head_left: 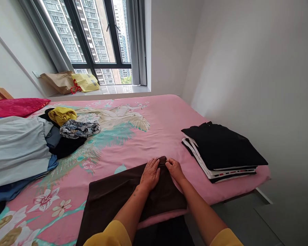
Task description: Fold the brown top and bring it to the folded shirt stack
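Observation:
A dark brown garment (pixel 110 194), its exact kind unclear, lies partly folded on the near edge of the bed in front of me. My left hand (pixel 150 175) rests flat on its upper part, fingers stretched out towards the far edge. Just to the right, my right hand (pixel 175 169) pinches the garment's top edge between thumb and fingers. Both forearms cross over the cloth and cover some of it. To the right of my hands stands a neat stack of folded clothes, a black shirt (pixel 220 145) on top and white and dark layers beneath.
A pink flowered bedsheet (pixel 164 126) covers the bed. At left lie a heap of loose clothes with a pale garment (pixel 17 150), a yellow cloth (pixel 63 115), a patterned cloth (pixel 79 128) and a red pillow (pixel 17 106). Bags, one yellow (pixel 86 82), sit on the windowsill.

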`<state>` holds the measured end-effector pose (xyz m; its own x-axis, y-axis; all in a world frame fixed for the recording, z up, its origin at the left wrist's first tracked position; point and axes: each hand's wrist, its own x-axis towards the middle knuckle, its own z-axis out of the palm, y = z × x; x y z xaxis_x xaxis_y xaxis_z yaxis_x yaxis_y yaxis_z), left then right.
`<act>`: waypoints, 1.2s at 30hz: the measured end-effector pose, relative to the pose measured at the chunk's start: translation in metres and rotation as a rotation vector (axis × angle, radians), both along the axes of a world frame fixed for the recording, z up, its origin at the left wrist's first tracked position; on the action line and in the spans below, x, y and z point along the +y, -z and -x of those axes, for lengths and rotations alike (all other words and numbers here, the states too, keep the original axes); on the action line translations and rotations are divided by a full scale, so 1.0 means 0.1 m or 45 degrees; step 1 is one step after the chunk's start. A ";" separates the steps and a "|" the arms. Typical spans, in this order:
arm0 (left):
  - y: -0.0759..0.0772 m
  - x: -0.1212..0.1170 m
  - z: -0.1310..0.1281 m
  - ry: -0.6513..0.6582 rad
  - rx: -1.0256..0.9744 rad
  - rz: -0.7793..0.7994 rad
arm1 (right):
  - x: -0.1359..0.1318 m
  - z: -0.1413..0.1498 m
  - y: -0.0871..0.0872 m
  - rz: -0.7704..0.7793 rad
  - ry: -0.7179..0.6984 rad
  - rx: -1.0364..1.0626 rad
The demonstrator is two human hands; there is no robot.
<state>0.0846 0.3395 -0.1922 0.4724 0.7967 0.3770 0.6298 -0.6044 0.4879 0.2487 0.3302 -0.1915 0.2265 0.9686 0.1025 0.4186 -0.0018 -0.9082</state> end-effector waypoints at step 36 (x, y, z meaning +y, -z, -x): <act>-0.11 -0.06 0.01 0.046 0.152 -0.024 | -0.23 -0.25 -0.04 -0.262 -0.011 -0.799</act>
